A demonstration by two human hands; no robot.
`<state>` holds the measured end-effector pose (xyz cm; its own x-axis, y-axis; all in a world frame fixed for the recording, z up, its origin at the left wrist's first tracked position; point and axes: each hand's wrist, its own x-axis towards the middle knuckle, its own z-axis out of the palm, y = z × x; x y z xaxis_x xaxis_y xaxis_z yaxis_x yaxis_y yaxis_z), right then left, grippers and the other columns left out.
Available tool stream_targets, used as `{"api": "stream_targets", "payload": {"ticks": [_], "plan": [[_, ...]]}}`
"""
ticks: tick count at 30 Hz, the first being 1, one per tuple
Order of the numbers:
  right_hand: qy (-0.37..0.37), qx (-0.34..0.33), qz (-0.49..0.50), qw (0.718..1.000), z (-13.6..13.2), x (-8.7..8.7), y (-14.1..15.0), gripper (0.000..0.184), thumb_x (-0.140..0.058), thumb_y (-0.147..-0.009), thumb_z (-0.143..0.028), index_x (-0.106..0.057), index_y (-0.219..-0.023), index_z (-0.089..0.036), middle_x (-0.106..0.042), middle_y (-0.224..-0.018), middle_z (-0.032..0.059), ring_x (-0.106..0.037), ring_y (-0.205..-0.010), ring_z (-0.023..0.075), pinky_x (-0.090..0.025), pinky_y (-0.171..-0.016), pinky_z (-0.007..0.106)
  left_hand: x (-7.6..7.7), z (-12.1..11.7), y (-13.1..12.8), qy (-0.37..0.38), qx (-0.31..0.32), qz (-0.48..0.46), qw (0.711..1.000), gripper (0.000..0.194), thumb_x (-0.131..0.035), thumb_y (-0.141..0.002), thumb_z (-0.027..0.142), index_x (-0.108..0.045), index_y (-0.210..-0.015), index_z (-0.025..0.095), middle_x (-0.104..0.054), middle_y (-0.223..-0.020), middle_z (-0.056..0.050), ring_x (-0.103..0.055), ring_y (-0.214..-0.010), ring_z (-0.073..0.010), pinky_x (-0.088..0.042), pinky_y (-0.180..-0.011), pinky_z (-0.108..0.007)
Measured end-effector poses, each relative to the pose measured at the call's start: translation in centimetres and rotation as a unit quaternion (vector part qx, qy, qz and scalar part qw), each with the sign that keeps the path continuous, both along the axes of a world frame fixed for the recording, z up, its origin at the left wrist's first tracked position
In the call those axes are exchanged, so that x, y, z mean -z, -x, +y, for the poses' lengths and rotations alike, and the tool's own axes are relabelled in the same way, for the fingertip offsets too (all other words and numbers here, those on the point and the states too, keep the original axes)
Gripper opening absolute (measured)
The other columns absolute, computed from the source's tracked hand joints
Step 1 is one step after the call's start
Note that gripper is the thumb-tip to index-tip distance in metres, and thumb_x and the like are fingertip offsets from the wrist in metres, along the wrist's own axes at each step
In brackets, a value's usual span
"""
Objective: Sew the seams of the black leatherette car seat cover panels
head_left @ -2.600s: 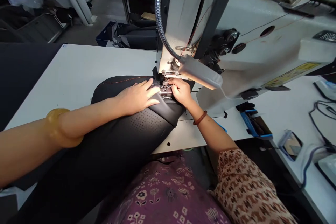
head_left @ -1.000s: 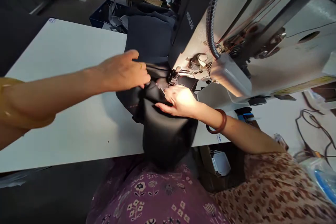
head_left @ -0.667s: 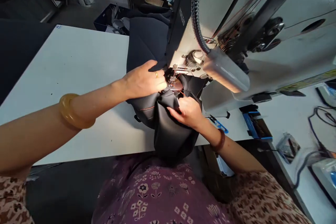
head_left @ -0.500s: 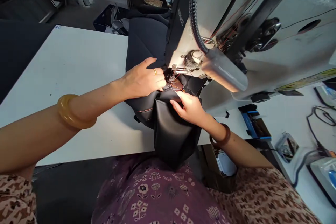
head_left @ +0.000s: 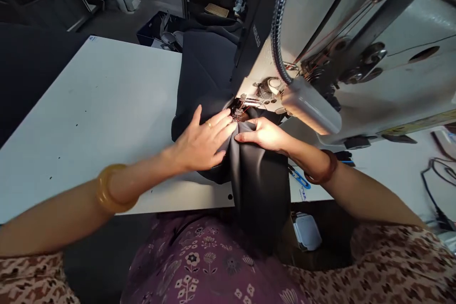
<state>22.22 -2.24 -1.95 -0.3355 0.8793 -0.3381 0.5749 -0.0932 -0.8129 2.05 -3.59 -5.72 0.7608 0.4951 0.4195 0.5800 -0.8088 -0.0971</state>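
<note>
A black leather-like cover [head_left: 260,185] is bunched under the sewing machine, its fold hanging over the table's front edge. My left hand [head_left: 201,142] lies flat on the cover, fingers spread, its fingertips just beside the steel presser foot [head_left: 238,114]. My right hand [head_left: 261,134] is closed over the top of the fold, close to the presser foot. The needle and the stitching are mostly hidden by the foot and the folds. Dark fabric [head_left: 206,71] from the same piece runs behind the sewing machine head [head_left: 270,42].
The white sewing table [head_left: 96,104] stretches left of the work. A lamp [head_left: 309,107] hangs from the machine on the right. Blue-handled snips [head_left: 299,178] lie near my right wrist, cables [head_left: 436,175] lie at far right, and a blue crate [head_left: 153,28] stands behind.
My left hand has opened and flattened on the cover, moving slightly down and away from the foot. My right hand has moved up onto the fold. The view has shifted slightly.
</note>
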Motion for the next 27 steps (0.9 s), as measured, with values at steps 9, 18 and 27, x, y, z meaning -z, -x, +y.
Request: {"api": "stream_targets", "payload": {"ticks": [9,18,27], "plan": [[-0.009,-0.007,0.161,0.987,-0.7,0.1,2.4,0.021,-0.065,-0.068,-0.034,-0.052,-0.070,-0.018,-0.051,-0.067,-0.0035,-0.045,-0.061,0.0089,-0.039,-0.058,0.023,1.7,-0.5,2.6,-0.112,-0.062,-0.036,0.991,0.051,-0.044,-0.087,0.013,-0.041,-0.136,0.025,-0.054,-0.134,-0.004,-0.053,-0.115,-0.0266,-0.045,-0.088,-0.046],[-0.088,0.113,0.053,0.988,-0.7,2.5,1.4,0.018,-0.063,-0.065,-0.026,-0.048,-0.065,-0.017,-0.048,-0.062,-0.0040,-0.041,-0.058,0.0095,-0.034,-0.055,0.024,0.4,2.2,1.4,-0.128,0.008,0.106,0.986,0.042,-0.039,-0.089,0.014,-0.053,-0.127,0.025,-0.061,-0.126,-0.004,-0.058,-0.076,-0.0181,-0.034,-0.052,-0.030],[-0.205,0.085,-0.126,0.967,-1.5,3.4,2.1,0.023,-0.055,-0.077,-0.037,-0.045,-0.068,-0.019,-0.049,-0.061,-0.0022,-0.039,-0.055,0.0105,-0.031,-0.054,0.025,-0.2,1.5,0.9,-0.079,-0.012,0.097,0.992,0.037,-0.038,-0.091,0.019,-0.057,-0.121,0.024,-0.068,-0.109,-0.008,-0.059,-0.075,-0.0188,-0.032,-0.052,-0.031]]}}
